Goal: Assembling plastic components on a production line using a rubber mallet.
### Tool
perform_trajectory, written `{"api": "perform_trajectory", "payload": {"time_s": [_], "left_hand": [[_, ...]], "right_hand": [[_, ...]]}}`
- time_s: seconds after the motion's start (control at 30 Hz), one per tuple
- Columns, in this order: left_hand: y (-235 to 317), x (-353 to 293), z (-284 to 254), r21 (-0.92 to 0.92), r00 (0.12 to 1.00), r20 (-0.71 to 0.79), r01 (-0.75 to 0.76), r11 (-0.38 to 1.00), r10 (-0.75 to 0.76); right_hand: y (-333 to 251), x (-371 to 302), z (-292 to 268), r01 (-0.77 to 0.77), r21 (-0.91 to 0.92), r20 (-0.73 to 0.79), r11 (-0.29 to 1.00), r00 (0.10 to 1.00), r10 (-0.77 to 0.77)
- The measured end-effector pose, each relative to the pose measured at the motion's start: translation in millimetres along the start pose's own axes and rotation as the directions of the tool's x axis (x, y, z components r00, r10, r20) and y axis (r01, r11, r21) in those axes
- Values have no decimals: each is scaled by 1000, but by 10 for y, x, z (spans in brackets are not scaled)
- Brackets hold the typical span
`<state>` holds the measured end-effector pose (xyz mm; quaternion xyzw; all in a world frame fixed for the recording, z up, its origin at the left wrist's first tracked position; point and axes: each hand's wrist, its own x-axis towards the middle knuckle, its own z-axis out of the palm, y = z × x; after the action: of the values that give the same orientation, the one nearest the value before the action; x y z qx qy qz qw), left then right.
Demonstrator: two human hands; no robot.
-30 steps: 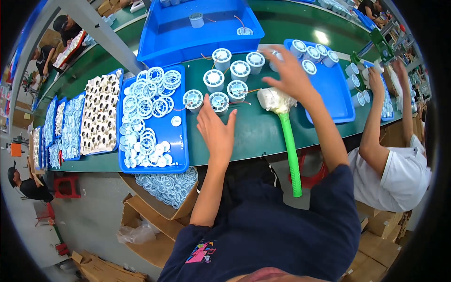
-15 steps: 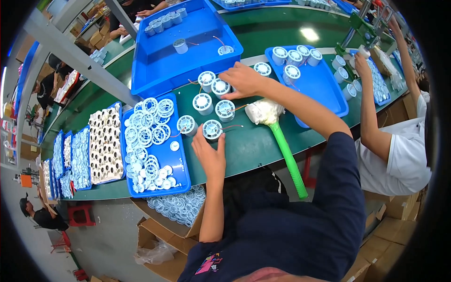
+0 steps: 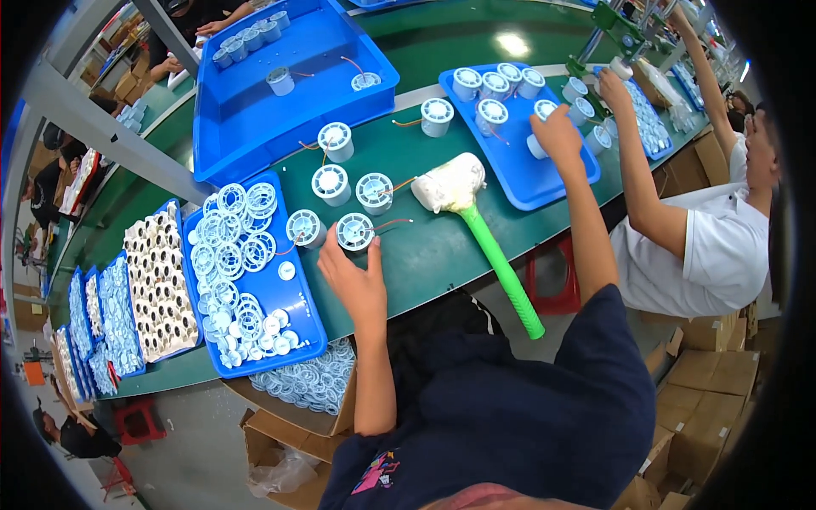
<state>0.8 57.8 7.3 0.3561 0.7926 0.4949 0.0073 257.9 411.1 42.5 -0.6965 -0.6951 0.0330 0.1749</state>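
Observation:
My left hand [image 3: 353, 285] has its thumb and fingers around a light-blue cylindrical motor housing [image 3: 354, 231] standing on the green bench, a wire trailing from it. Over at the right, my right hand [image 3: 559, 140] grips another motor housing [image 3: 537, 147] at the shallow blue tray [image 3: 531, 194]. Whether its base touches the tray cannot be made out. Several like housings stand in that tray. More housings, some with orange wires, stand beyond my left hand, among them one [image 3: 374, 193] close to the mallet. The mallet, with a white wrapped head [image 3: 450, 183] and green handle [image 3: 501, 268], lies between my hands.
A blue tray [image 3: 310, 327] of slotted rings and small discs lies left. Behind is a deep blue bin [image 3: 293, 144] with several housings. An open carton [image 3: 348, 399] of rings sits below the bench edge. A co-worker [image 3: 693, 246] works at a green press [image 3: 616, 30] on the right.
My right hand has moved right from the housing cluster to the shallow tray, carrying a housing. My left hand stays at the same housing. The whole view has shifted.

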Motion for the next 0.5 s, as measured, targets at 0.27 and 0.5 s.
{"api": "perform_trajectory", "payload": {"time_s": [0.27,0.5], "left_hand": [[-23,-32,-44,-47,1000,5,11,999,-10],[-15,-32,-52,-46,1000,11,11,999,-10]], "right_hand": [[-552,298,86,-209,317,197,925,969,151],[-269,443,569,-136,719,148,681,988,40]]}}
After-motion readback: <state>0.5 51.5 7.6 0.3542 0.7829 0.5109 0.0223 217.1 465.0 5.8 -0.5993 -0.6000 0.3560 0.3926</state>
